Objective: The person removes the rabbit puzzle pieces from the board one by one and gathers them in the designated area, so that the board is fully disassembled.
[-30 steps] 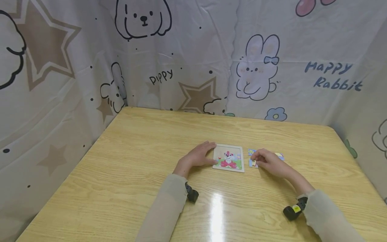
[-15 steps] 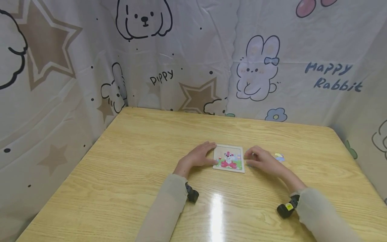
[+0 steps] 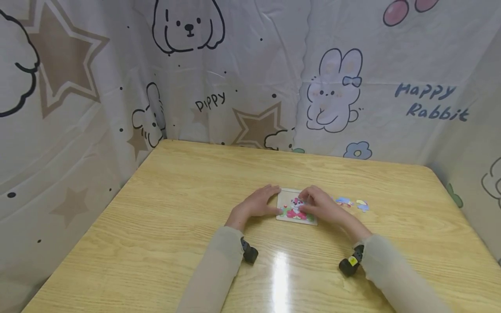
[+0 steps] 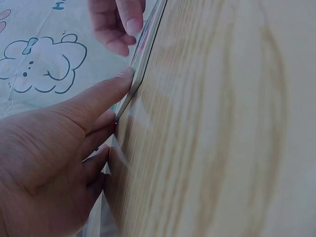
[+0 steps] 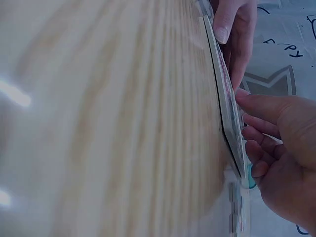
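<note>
A square puzzle board [image 3: 288, 220] with a pale rim lies flat on the table, bearing a pink-and-white animal picture [image 3: 291, 214]. My left hand [image 3: 257, 202] rests against its left side, thumb and fingers extended and spread apart along that edge. In the left wrist view the left thumb [image 4: 106, 94] touches the rim. Over the board's right half is my right hand [image 3: 322, 206], thumb and fingers drawn together as in pinching a puzzle piece; the piece is hidden by the fingers. In the right wrist view, the right thumb [image 5: 261, 106] reaches the board's face.
Two loose puzzle pieces lie right of the board: a blue-and-red one [image 3: 344, 201] and a yellow-and-blue one [image 3: 362, 205]. The wooden table [image 3: 188, 182] meets a printed curtain [image 3: 235, 78] at the back and sides. Both wrists wear black cameras.
My right hand has moved left from the loose pieces onto the board, and the piece at its fingertips no longer shows on the table. My left hand has stayed at the board's edge.
</note>
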`<move>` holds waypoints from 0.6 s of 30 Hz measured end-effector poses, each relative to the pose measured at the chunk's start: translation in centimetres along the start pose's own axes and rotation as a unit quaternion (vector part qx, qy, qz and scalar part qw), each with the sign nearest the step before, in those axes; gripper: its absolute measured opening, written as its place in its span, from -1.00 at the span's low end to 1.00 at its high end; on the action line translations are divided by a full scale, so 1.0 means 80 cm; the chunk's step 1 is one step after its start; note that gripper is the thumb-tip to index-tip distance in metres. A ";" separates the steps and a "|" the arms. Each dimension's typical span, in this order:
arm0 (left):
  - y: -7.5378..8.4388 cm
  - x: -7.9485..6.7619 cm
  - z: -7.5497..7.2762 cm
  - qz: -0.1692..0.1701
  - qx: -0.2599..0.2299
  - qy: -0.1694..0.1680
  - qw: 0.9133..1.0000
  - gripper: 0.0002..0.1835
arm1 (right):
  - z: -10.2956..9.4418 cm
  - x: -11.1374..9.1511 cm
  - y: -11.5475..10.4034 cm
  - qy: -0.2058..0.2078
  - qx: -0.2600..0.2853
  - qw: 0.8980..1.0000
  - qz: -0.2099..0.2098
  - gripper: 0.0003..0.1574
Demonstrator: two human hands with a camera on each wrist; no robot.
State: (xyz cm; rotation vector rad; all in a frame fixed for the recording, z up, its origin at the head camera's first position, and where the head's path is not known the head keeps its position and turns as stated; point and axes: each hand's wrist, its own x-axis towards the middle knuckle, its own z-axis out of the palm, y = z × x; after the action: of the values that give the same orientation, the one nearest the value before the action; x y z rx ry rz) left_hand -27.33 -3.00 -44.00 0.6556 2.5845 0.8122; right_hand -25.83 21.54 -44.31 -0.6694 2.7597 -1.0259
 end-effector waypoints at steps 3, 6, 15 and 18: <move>0.000 0.000 0.000 0.001 0.000 0.000 1.000 -0.19 | 0.003 0.006 -0.002 -0.009 -0.004 1.000 -0.001 -0.67; 0.000 0.000 0.001 0.000 -0.002 0.000 1.000 -0.20 | 0.005 0.009 -0.004 -0.020 -0.001 1.000 0.005 -0.67; 0.001 0.000 0.000 -0.004 -0.003 -0.002 1.000 -0.18 | 0.002 0.012 -0.008 -0.043 0.021 0.998 0.034 -0.64; 0.000 0.001 -0.001 -0.005 -0.002 -0.003 1.000 -0.18 | 0.003 0.012 -0.010 -0.043 0.022 0.998 0.037 -0.64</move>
State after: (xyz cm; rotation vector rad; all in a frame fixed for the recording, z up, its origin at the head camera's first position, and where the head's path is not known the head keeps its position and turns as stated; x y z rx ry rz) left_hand -27.38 -2.97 -43.96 0.6426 2.5783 0.8116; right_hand -26.33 20.49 -43.94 -0.5859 2.6582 -1.0148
